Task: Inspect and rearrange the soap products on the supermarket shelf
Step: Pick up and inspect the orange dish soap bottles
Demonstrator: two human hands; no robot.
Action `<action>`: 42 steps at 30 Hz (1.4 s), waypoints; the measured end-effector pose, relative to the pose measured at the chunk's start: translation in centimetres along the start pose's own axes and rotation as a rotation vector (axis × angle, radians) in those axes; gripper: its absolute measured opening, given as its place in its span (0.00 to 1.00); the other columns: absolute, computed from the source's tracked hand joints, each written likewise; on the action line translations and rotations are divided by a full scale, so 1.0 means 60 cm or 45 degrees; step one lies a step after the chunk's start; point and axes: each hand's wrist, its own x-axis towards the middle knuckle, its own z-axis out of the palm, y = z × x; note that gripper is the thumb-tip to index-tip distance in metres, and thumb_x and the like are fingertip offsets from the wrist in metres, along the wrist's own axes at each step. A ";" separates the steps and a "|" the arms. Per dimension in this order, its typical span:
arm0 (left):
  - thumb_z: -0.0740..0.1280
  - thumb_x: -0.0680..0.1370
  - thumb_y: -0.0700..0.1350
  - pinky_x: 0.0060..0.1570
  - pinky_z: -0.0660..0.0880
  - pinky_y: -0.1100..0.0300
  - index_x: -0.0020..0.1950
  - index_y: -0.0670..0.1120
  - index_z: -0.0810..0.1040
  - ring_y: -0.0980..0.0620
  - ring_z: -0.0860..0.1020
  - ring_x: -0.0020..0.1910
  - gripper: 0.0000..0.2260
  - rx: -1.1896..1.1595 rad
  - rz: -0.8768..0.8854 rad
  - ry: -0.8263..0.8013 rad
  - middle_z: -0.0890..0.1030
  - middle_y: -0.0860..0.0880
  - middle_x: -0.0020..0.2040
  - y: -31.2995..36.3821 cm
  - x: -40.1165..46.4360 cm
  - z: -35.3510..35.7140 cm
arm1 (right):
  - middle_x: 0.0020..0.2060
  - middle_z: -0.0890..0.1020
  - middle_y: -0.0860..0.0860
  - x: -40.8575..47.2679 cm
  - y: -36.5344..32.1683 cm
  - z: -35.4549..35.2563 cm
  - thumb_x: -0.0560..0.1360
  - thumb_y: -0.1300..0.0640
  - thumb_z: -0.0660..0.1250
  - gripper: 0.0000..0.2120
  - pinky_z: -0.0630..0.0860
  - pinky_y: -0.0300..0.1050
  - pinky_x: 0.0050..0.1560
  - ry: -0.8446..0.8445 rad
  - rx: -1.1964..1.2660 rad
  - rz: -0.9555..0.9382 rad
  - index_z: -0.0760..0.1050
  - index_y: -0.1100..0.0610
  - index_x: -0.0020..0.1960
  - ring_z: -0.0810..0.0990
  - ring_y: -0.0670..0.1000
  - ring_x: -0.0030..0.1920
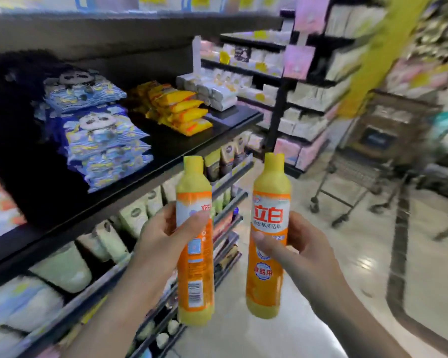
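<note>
Beside the dark supermarket shelf we are standing in the aisle, holding two matching orange-yellow dish soap bottles up side by side, near each other but apart, both upright and well clear of any shelf board. We are gripping the left bottle with our left hand, fingers and thumb curled round its middle, barcode side turned toward us; we are gripping the right bottle with our right hand, thumb lying across the front label, brand face toward us. Judgement: we are in the inspecting step, comparing the two before placing them. To do it well we should be keeping both upright, turning each at the wrist so front and back get checked, looking at caps for leaks, then setting them down label-out in a row with like products; where their slot is we cannot tell from this view. Bottles are looking full, colour running yellow down to the base, caps looking closed, blur is preventing certainty. On the shelf board at chest height we are seeing stacked blue panda-print packs, then a smaller stack of yellow packs, then white wrapped packs at the far end. Lower tiers are holding pale green and white pouches, contents unreadable. A shopping cart is standing in the aisle to the right, its contents too blurred to name.
</note>
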 end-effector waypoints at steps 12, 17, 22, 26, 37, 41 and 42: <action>0.72 0.71 0.59 0.53 0.81 0.40 0.58 0.53 0.82 0.41 0.86 0.50 0.18 -0.028 -0.086 -0.313 0.87 0.44 0.51 -0.064 0.156 0.389 | 0.52 0.86 0.43 0.050 0.147 -0.346 0.60 0.33 0.73 0.32 0.83 0.52 0.55 0.497 0.017 0.278 0.78 0.44 0.61 0.85 0.46 0.52; 0.69 0.72 0.60 0.51 0.82 0.44 0.61 0.51 0.80 0.42 0.86 0.52 0.21 0.006 -0.098 -0.427 0.86 0.45 0.52 -0.071 0.237 0.578 | 0.48 0.86 0.40 0.117 0.187 -0.519 0.63 0.36 0.74 0.25 0.83 0.48 0.51 0.583 0.046 0.322 0.79 0.42 0.59 0.85 0.45 0.50; 0.68 0.74 0.62 0.57 0.81 0.45 0.60 0.59 0.80 0.47 0.85 0.54 0.16 0.091 -0.117 -0.497 0.86 0.49 0.54 -0.078 0.319 0.729 | 0.51 0.86 0.43 0.199 0.222 -0.660 0.65 0.37 0.75 0.27 0.83 0.56 0.56 0.654 0.065 0.350 0.78 0.43 0.61 0.85 0.48 0.53; 0.68 0.70 0.63 0.54 0.82 0.45 0.60 0.54 0.81 0.46 0.86 0.51 0.22 0.145 -0.157 -0.515 0.87 0.47 0.51 -0.080 0.391 0.831 | 0.51 0.86 0.43 0.280 0.253 -0.744 0.63 0.35 0.75 0.29 0.83 0.56 0.55 0.676 0.073 0.365 0.78 0.43 0.61 0.85 0.47 0.51; 0.71 0.70 0.61 0.51 0.83 0.47 0.56 0.47 0.84 0.42 0.86 0.49 0.22 0.100 -0.303 -0.563 0.87 0.41 0.50 -0.091 0.742 1.093 | 0.50 0.86 0.39 0.640 0.312 -0.930 0.63 0.37 0.76 0.25 0.82 0.44 0.49 0.712 0.095 0.345 0.78 0.40 0.59 0.85 0.43 0.50; 0.69 0.73 0.61 0.46 0.83 0.50 0.57 0.46 0.83 0.44 0.86 0.46 0.22 0.122 -0.353 -0.624 0.87 0.41 0.49 -0.077 0.887 1.184 | 0.53 0.85 0.43 0.771 0.319 -0.992 0.63 0.36 0.74 0.31 0.84 0.49 0.52 0.745 0.045 0.368 0.77 0.43 0.63 0.85 0.46 0.52; 0.69 0.74 0.61 0.46 0.83 0.50 0.58 0.47 0.83 0.45 0.86 0.46 0.21 0.132 -0.358 -0.629 0.87 0.41 0.49 -0.076 0.921 1.206 | 0.53 0.85 0.44 0.801 0.322 -1.007 0.63 0.36 0.74 0.31 0.84 0.51 0.53 0.757 0.045 0.376 0.78 0.44 0.64 0.85 0.47 0.52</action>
